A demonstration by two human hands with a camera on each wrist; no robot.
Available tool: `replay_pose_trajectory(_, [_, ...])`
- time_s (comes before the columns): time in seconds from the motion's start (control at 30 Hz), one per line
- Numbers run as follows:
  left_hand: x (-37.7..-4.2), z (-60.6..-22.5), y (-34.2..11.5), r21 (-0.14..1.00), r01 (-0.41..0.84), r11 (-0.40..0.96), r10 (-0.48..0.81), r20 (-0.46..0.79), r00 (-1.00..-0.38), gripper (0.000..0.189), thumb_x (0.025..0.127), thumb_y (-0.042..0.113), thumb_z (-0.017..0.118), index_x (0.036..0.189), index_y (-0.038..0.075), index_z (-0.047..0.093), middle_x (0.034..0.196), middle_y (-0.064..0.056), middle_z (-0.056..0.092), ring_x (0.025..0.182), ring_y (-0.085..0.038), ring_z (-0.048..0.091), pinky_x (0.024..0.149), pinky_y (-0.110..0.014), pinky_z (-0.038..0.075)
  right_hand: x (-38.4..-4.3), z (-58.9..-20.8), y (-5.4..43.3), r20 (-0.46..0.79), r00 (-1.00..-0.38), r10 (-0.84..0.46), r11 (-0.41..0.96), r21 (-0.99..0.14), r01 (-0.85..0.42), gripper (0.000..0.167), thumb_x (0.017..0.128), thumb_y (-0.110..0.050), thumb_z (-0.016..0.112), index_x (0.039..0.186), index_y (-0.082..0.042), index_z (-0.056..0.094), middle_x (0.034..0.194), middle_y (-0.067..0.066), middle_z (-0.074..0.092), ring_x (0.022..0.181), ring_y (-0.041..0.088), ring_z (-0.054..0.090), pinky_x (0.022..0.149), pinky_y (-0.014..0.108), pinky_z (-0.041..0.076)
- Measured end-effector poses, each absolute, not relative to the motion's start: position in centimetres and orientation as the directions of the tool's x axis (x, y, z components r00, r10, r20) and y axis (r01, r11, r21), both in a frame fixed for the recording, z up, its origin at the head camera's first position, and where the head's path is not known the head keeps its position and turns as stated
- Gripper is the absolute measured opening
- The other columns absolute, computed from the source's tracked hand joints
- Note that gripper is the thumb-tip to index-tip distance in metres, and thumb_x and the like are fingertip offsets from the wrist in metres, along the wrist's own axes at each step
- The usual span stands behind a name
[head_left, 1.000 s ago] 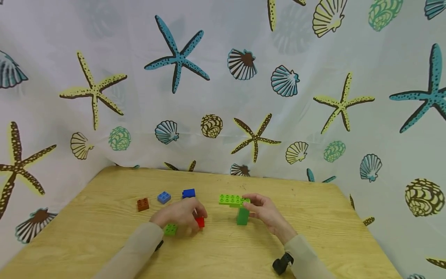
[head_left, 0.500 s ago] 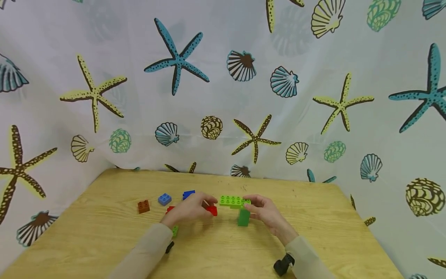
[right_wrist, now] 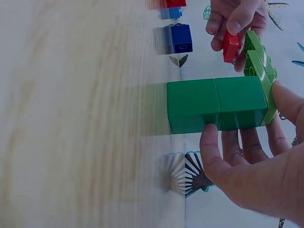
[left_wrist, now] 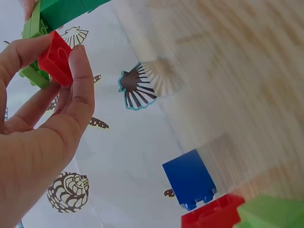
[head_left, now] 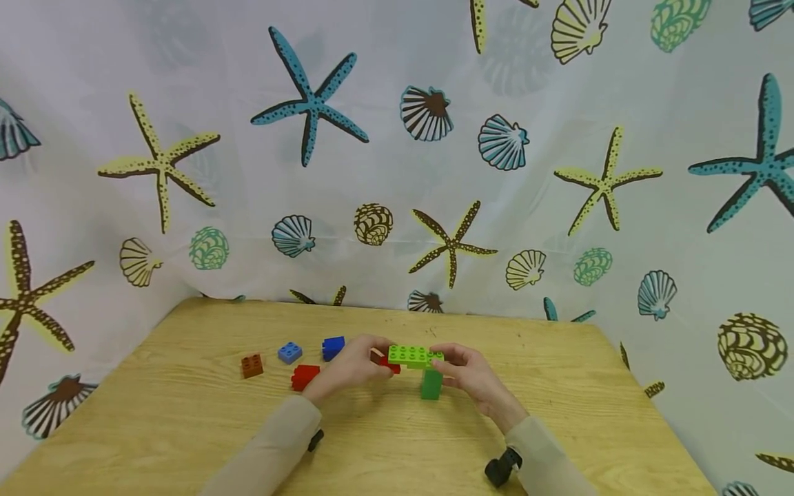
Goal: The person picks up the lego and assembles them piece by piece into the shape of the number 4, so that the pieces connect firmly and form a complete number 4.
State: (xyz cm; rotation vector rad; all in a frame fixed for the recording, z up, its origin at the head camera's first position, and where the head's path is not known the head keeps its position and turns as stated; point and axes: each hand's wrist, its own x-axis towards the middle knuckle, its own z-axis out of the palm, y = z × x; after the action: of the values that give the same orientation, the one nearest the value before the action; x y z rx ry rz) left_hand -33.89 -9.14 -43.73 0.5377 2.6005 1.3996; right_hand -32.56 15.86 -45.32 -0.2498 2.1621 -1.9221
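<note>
The red toy brick (right_wrist: 231, 47), pinched in the left hand (head_left: 353, 364), sits just under the lime plates (head_left: 409, 355) topping the green tower (right_wrist: 216, 105), gripped by the right hand (head_left: 474, 379). Attaching from below seems in hand; studs need aligning. The right wrist view reveals the tower's seam, indistinct from the head.

Lighting: even, diffuse, moderately bright over the wooden table (head_left: 589, 399); I note a soft-edged shadow beneath the left hand (head_left: 350, 364). Patterned cloth (head_left: 384, 165) at the far side shows greyish white, faintly shaded along its folds. Tabletop gloss, in the left wrist view, softens the wood grain and mirrors a blue brick (left_wrist: 190, 176); the lime brick (left_wrist: 273, 211) closest to that lens is out of focus. Right wrist view: dimmer, the green stack (right_wrist: 216, 105) reflected in the sheen as a blurred patch.
</note>
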Motion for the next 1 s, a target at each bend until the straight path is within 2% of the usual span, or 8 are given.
replay_pose_trajectory(0.13, [-33.87, -43.82, -8.85, 0.877, 0.220, 0.427, 0.377, 0.049, -0.925, 0.050, 0.084, 0.001, 0.073, 0.132, 0.004, 0.060, 0.114, -0.011, 0.064, 0.090, -0.019, 0.066, 0.076, -0.031, 0.057, -32.67, -45.24, 15.74, -0.066, -0.958, -0.279, 0.121, -0.992, 0.033, 0.041, 0.092, -0.028, 0.069, 0.129, -0.010, 0.062, 0.116, 0.006, 0.062, 0.100, 0.015, 0.061, 0.089, 0.038, 0.054])
replay_pose_trajectory(0.37, [-33.57, -43.80, -8.59, 0.930, 0.171, 0.327, 0.375, 0.039, -0.926, 0.047, 0.084, -0.001, 0.072, 0.130, 0.004, 0.061, 0.126, -0.013, 0.060, 0.094, -0.021, 0.066, 0.081, -0.033, 0.058, -32.65, -45.34, 15.66, -0.063, -0.953, -0.297, 0.115, -0.993, 0.030, 0.043, 0.092, -0.029, 0.070, 0.129, -0.009, 0.062, 0.117, 0.006, 0.062, 0.101, 0.015, 0.061, 0.093, 0.044, 0.052])
replay_pose_trajectory(0.47, [-33.59, -43.76, -8.63, 0.952, 0.127, 0.279, 0.378, 0.013, -0.926, 0.046, 0.085, 0.000, 0.072, 0.130, 0.003, 0.062, 0.127, -0.013, 0.059, 0.096, -0.021, 0.066, 0.085, -0.035, 0.057, -32.67, -45.40, 15.65, -0.067, -0.953, -0.297, 0.116, -0.993, 0.033, 0.042, 0.092, -0.029, 0.069, 0.129, -0.009, 0.062, 0.117, 0.005, 0.062, 0.101, 0.015, 0.061, 0.094, 0.045, 0.051])
replay_pose_trajectory(0.73, [-34.15, -44.05, -9.14, 0.985, 0.052, 0.164, 0.411, -0.020, -0.912, 0.032, 0.095, 0.018, 0.065, 0.124, 0.004, 0.066, 0.122, -0.014, 0.064, 0.100, -0.021, 0.068, 0.090, -0.036, 0.056, -32.86, -45.41, 15.59, -0.067, -0.950, -0.304, 0.128, -0.991, 0.029, 0.042, 0.093, -0.026, 0.068, 0.130, -0.008, 0.061, 0.115, 0.005, 0.062, 0.099, 0.014, 0.061, 0.094, 0.047, 0.051])
replay_pose_trajectory(1.0, [-34.43, -43.66, -8.93, 0.984, 0.066, 0.167, 0.392, -0.005, -0.920, 0.030, 0.093, 0.018, 0.068, 0.119, 0.001, 0.068, 0.115, -0.015, 0.066, 0.092, -0.020, 0.070, 0.089, -0.041, 0.056, -32.88, -45.11, 15.62, -0.068, -0.951, -0.301, 0.131, -0.991, 0.030, 0.040, 0.094, -0.023, 0.066, 0.130, -0.006, 0.060, 0.117, 0.007, 0.062, 0.100, 0.015, 0.061, 0.094, 0.046, 0.051])
